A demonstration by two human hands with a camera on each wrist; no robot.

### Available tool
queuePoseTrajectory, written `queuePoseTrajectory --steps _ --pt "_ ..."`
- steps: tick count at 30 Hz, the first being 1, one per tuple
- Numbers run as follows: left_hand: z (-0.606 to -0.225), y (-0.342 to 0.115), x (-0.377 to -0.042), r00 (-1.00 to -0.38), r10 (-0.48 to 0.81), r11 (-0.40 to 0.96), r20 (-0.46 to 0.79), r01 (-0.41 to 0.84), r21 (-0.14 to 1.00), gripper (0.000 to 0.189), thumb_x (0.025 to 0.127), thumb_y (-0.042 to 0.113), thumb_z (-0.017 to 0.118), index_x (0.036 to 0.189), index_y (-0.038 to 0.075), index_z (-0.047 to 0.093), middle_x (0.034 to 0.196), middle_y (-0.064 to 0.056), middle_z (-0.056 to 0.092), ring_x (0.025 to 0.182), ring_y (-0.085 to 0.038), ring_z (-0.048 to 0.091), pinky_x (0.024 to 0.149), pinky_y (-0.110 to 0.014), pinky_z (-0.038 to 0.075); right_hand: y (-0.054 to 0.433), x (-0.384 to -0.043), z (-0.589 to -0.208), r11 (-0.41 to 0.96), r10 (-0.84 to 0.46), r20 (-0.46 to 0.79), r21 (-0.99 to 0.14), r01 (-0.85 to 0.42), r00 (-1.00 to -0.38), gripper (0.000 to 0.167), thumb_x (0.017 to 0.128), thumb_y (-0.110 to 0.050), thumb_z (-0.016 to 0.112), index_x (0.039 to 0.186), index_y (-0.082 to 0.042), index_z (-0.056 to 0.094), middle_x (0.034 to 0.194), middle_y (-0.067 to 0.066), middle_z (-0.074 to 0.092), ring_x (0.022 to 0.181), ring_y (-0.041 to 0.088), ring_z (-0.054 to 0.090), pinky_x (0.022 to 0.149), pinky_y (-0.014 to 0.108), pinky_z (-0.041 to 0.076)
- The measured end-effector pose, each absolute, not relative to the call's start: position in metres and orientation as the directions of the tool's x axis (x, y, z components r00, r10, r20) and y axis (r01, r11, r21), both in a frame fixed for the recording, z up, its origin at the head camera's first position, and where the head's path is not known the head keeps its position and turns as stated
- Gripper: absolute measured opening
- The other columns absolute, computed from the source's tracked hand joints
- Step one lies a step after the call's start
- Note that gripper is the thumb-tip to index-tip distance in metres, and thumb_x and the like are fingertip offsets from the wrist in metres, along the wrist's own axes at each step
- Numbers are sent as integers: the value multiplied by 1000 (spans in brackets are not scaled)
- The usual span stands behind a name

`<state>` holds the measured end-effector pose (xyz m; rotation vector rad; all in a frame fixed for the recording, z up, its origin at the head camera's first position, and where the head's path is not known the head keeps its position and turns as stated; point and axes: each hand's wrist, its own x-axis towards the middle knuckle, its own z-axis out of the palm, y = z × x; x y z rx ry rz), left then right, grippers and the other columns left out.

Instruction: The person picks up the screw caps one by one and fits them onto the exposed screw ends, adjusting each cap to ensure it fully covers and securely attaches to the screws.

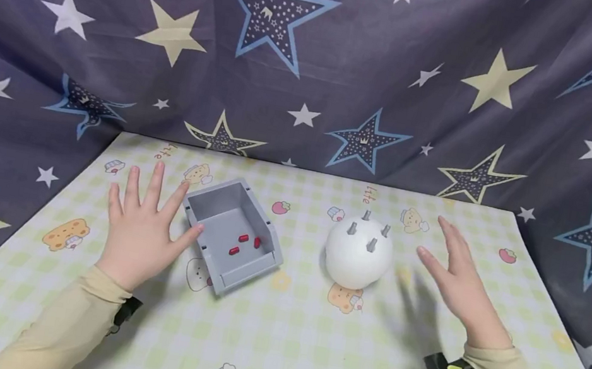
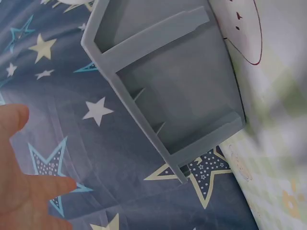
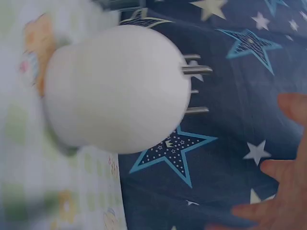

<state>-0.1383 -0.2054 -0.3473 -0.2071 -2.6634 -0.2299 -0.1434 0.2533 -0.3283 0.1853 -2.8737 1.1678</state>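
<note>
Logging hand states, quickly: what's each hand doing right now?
Left hand: open, holding nothing.
Right hand: open, holding nothing, apart from the white ball.

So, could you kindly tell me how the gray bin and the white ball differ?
The gray bin is angular, while the white ball is rounded. The bin is open-topped and holds three red capsule-shaped pieces, whereas the ball has four gray prongs standing on its top. Both rest on the checked tablecloth.
</note>
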Motion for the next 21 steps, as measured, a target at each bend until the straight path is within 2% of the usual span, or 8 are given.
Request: queuePoseTrajectory --steps 3,7,10,15,21 --pt "-343 -205 -138 -890 110 963 441 206 176 65 86 49 57 135 7 49 151 -26 25 135 -53 20 104 -69 16 258 -154 -324 521 -156 -25 -852 -61 -987 71 99 -31 45 153 -12 3 154 28 10 136 50 21 105 66 23" --pt "-337 -205 -137 -902 125 930 414 253 268 53 89 40 58 124 0 56 139 -31 41 127 -51 35 102 -64 28 256 -172 -327 351 -257 -165 -934 67 -952 70 99 -28 44 152 -9 3 153 29 12 136 48 23 105 64 28" --pt "-334 -204 -136 -911 147 902 384 283 325 47 90 35 58 120 -2 59 134 -31 47 124 -47 42 101 -60 33 254 -185 -331 342 -325 -252 -930 135 -911 71 97 -28 46 152 -7 6 155 26 8 137 48 20 104 64 30" --pt "-330 -204 -138 -932 154 869 329 286 404 43 93 33 55 118 -1 61 132 -27 51 123 -45 45 101 -58 35 250 -199 -337 373 -382 -354 -904 209 -854 73 95 -29 49 151 -6 9 156 24 5 139 49 16 103 65 30" --pt "-325 -203 -142 -924 161 838 347 314 446 36 94 31 55 114 2 63 131 -23 54 122 -42 47 100 -56 36 238 -210 -350 371 -380 -370 -901 226 -848 73 93 -27 53 150 -4 12 154 25 12 139 49 17 102 63 33"
